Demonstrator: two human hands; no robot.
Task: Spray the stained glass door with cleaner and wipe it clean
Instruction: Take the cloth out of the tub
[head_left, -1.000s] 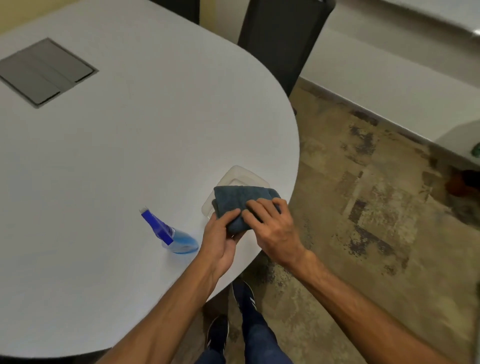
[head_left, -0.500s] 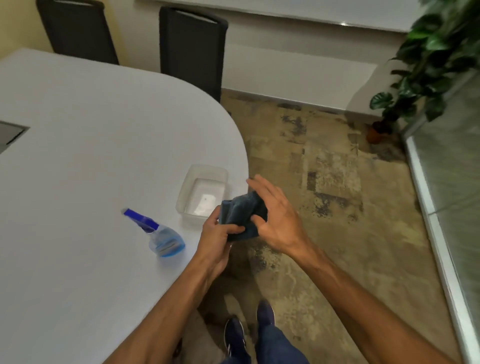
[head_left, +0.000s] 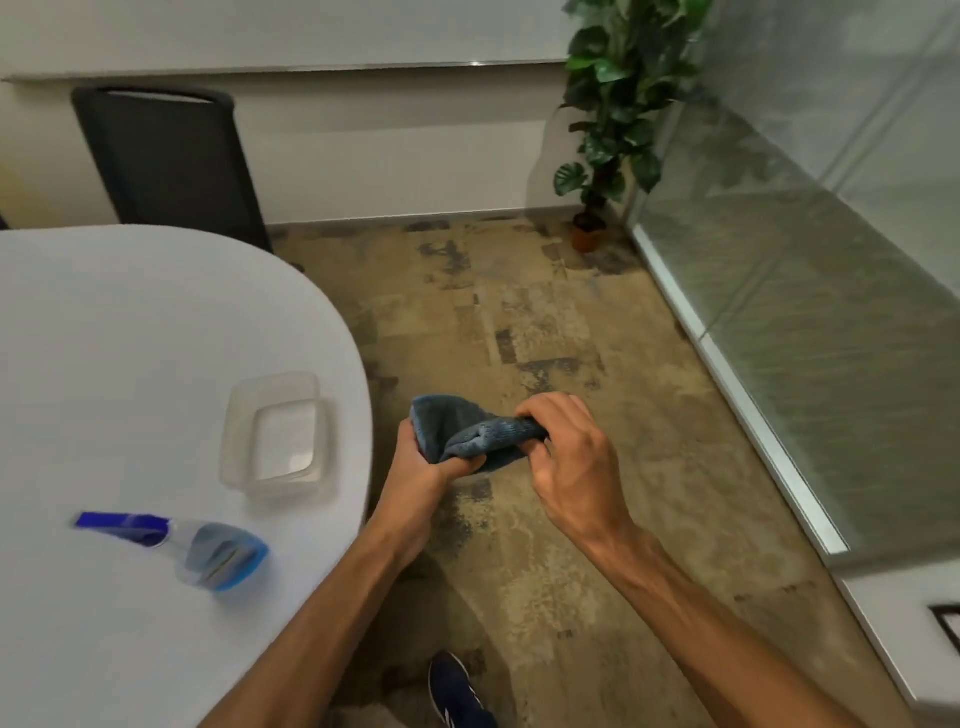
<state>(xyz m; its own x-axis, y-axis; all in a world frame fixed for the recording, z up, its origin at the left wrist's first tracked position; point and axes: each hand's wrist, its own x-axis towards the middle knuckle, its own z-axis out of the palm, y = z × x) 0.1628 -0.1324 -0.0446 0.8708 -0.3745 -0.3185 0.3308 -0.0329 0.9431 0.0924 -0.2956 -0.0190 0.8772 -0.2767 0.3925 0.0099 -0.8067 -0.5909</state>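
Glass door (head_left: 810, 322) is seen along the right, well apart from the worktop (head_left: 130, 338). No spray or wipe marks can be made out on it, so both steps are judged not yet done. A blue cloth (head_left: 467, 434) is gripped at one end by the left hand (head_left: 421, 470) and pinched at the other by the right hand (head_left: 571, 457). The spray bottle (head_left: 208, 551) is laid untouched on its side on the worktop, its long axis running left to right, nozzle pointing left.

The spray bottle (head_left: 208, 551) lies on the table (head_left: 104, 364), container (head_left: 275, 436) behind it, glass door (head_left: 805, 291) well right.
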